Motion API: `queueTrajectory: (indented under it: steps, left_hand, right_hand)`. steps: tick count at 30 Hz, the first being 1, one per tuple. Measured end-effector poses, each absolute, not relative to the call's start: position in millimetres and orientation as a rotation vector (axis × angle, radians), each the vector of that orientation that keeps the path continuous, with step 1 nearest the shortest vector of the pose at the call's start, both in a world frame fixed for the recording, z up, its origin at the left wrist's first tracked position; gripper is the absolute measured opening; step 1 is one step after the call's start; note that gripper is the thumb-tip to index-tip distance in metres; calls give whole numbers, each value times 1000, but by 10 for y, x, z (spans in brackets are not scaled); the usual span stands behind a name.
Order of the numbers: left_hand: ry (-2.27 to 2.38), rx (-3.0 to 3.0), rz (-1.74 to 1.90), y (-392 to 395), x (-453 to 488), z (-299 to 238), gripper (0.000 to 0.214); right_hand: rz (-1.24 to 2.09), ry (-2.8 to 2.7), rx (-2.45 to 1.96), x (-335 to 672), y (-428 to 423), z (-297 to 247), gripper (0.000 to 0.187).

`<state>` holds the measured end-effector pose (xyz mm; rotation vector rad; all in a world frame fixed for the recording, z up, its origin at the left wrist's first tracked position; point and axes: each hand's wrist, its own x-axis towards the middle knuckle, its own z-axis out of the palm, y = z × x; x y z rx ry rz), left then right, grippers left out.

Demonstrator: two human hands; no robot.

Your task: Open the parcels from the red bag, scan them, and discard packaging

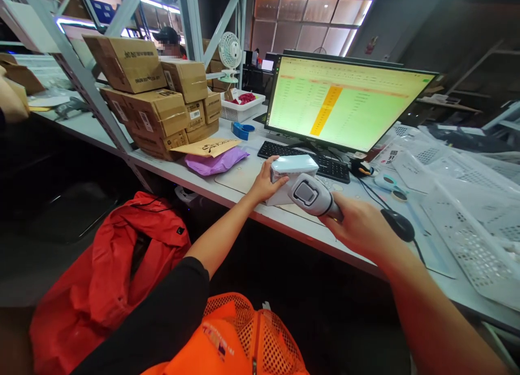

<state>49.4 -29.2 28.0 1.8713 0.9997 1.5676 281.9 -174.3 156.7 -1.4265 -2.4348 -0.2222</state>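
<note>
My left hand (266,182) grips the left end of a small pale-blue and white box (296,165) at the front of the desk. In my right hand (357,220) is a grey handheld barcode scanner (311,195), its head close in front of the box and hiding part of it. My right fingers are wrapped round the scanner's handle. Just behind the box lies a black keyboard (335,169), and beyond that stands a monitor (349,104) with a spreadsheet-like page on it.
Stacked brown cartons (150,112), a purple mailer (217,161) and a tan envelope (207,147) lie to the left. A blue tape dispenser (242,130) sits behind them. On the right are a mouse (398,225) and white plastic baskets (475,239). A red jacket (117,266) hangs low at left.
</note>
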Motion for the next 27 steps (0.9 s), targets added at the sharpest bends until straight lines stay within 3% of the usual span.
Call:
queueTrajectory:
  steps: [4, 10, 14, 18, 23, 27]
  left_hand:
    - [972, 1845, 1589, -274, 529, 269, 81]
    - [1058, 1702, 1364, -388, 431, 117, 119]
    - [1249, 1724, 1051, -508, 322, 23, 94]
    - [1290, 1742, 1077, -546, 317, 32, 77]
    - [1309, 1733, 1036, -529, 344, 37, 74]
    - [1330, 1698, 1019, -507, 332, 25, 75]
  right_hand:
    - [-294, -2448, -1453, 2800, -1741, 1525, 16]
    - [-303, -2248, -1796, 3071, -1382, 1408, 25]
    - [-215, -1969, -2278, 3483, -951, 1127, 37]
    - [-73, -1749, -2553, 3768, -725, 811, 43]
    - [-162, -1622, -2567, 3713, -521, 778, 55]
    - [-138, -1783, -2394, 3418, -46, 873, 52]
